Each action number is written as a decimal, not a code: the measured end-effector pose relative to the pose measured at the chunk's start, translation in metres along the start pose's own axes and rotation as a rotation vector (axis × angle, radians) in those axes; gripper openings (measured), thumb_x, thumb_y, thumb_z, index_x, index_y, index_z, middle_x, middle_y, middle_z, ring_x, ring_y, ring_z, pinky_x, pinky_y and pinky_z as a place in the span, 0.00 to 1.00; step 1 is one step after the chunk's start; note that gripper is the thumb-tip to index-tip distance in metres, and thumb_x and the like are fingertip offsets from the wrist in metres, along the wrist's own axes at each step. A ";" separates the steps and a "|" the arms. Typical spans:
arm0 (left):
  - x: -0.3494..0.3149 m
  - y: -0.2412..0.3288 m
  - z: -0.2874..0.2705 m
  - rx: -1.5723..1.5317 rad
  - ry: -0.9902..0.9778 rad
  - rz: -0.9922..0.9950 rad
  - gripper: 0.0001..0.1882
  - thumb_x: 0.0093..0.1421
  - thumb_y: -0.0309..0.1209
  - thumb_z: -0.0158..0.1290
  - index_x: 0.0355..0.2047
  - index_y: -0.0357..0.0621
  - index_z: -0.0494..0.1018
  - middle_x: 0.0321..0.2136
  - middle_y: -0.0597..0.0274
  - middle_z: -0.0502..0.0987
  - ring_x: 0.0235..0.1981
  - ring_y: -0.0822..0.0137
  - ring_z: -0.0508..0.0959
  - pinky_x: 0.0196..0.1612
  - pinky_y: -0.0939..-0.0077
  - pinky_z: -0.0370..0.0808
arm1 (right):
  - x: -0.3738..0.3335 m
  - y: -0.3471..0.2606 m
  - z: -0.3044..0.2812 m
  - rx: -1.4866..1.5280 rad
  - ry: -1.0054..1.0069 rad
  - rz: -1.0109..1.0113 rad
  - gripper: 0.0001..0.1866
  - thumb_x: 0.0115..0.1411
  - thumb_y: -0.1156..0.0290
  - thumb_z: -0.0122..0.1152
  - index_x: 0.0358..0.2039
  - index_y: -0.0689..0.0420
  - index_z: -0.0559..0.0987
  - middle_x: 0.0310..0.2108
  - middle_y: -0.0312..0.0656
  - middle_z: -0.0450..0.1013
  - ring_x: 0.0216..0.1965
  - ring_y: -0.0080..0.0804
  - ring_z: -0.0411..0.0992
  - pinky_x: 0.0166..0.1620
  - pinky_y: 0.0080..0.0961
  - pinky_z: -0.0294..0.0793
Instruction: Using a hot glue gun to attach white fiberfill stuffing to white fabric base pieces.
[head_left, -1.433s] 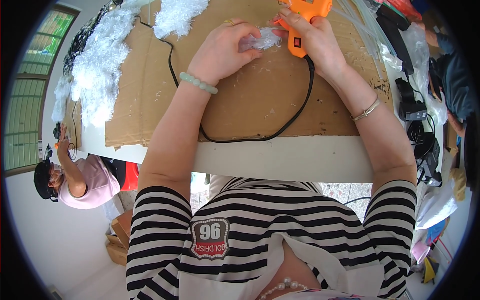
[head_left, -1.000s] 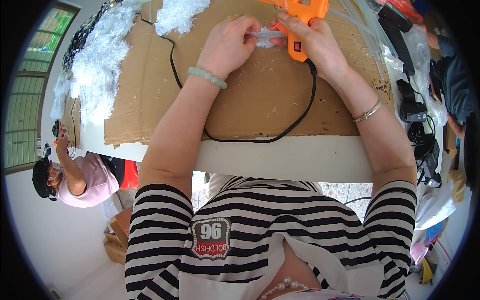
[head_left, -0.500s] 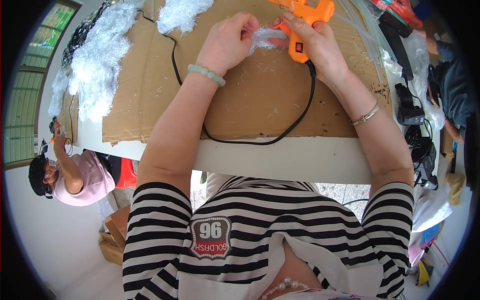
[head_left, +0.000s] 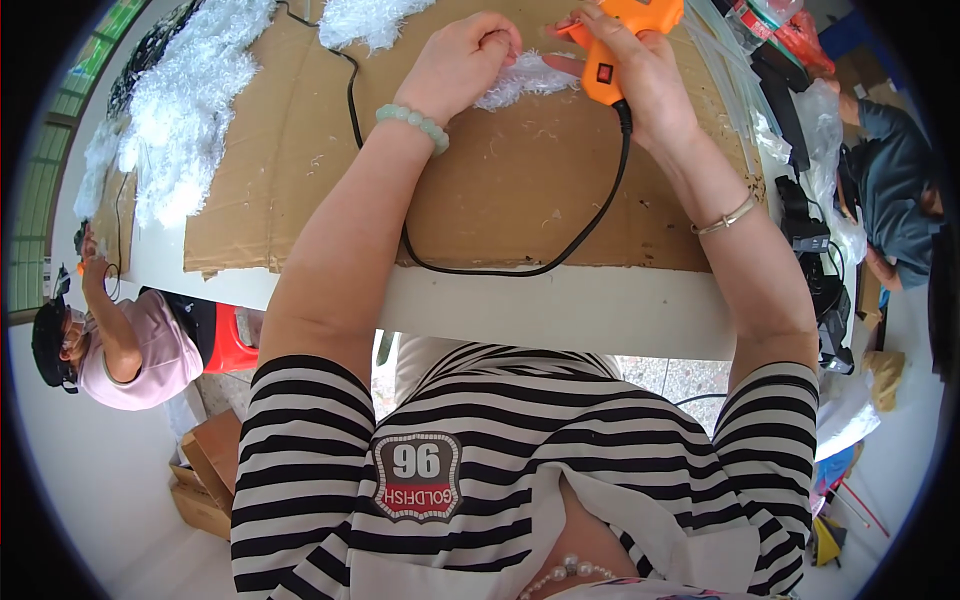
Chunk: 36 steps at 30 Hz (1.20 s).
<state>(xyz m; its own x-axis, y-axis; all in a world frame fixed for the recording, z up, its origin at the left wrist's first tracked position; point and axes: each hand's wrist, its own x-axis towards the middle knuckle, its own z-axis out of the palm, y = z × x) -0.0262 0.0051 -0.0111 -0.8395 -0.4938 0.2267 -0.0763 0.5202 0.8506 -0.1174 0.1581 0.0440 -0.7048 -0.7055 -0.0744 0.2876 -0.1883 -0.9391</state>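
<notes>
Presently the right hand (head_left: pixel 640 75) is clenched round the handle of an orange hot glue gun (head_left: pixel 620 45), fingers wrapped over the grip, the tool's body tilted so that its front end points left toward the other hand. The gun is bright orange with a small dark rocker switch on the handle; a black cord (head_left: pixel 560 250) leaves its base, runs toward the near edge of the board in a wide loop and climbs away again past the left wrist. Just left of the gun, the left hand (head_left: pixel 460 65) is closed in a pinch on a white fluffy tuft (head_left: pixel 520 80), which lies flat on the board between the two hands, touching the left fingers and sitting just beside the gun's front. The tuft is pale, wispy and ragged at its edges. Both hands work over a brown cardboard sheet (head_left: pixel 500 190) flecked with loose white fibres, itself laid on a white table (head_left: pixel 560 310). The left wrist bears a pale green bead bracelet (head_left: pixel 412 125); the right wrist bears a thin metal bangle (head_left: pixel 727 215). Farther left of the grip lie heaps of white fluff (head_left: pixel 180 110). Well apart, at the lower left, another person in a pink top (head_left: pixel 130 350) sits.
</notes>
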 end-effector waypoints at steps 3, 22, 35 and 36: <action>0.000 0.000 -0.001 -0.048 0.001 -0.013 0.11 0.61 0.30 0.42 0.35 0.38 0.73 0.31 0.62 0.77 0.34 0.71 0.78 0.40 0.80 0.74 | 0.002 0.013 -0.024 -0.118 -0.234 -0.196 0.17 0.64 0.64 0.49 0.45 0.65 0.71 0.37 0.39 0.71 0.40 0.34 0.75 0.44 0.31 0.78; -0.006 0.003 -0.006 0.062 -0.001 -0.013 0.10 0.55 0.30 0.43 0.30 0.40 0.74 0.25 0.65 0.76 0.27 0.74 0.74 0.33 0.79 0.70 | 0.022 0.014 -0.042 -0.046 -0.103 -0.151 0.14 0.65 0.69 0.47 0.43 0.67 0.69 0.37 0.46 0.72 0.42 0.37 0.73 0.45 0.39 0.78; 0.003 -0.012 -0.010 -0.046 -0.021 0.048 0.14 0.55 0.34 0.46 0.30 0.36 0.76 0.25 0.65 0.76 0.29 0.74 0.72 0.34 0.81 0.68 | 0.034 0.025 -0.032 0.139 -0.082 -0.256 0.12 0.58 0.72 0.54 0.41 0.63 0.72 0.30 0.40 0.71 0.29 0.29 0.71 0.28 0.29 0.75; 0.007 -0.016 -0.013 -0.047 -0.064 0.033 0.14 0.57 0.32 0.45 0.32 0.35 0.76 0.28 0.64 0.76 0.32 0.74 0.73 0.38 0.81 0.69 | 0.038 0.029 -0.033 0.092 -0.056 -0.289 0.11 0.59 0.71 0.54 0.41 0.62 0.72 0.31 0.41 0.71 0.30 0.29 0.72 0.30 0.30 0.76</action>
<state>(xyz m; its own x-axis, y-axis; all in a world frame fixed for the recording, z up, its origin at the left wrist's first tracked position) -0.0237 -0.0155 -0.0167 -0.8740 -0.4304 0.2254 -0.0239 0.5015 0.8648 -0.1570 0.1487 0.0030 -0.7298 -0.6497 0.2127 0.1393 -0.4460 -0.8841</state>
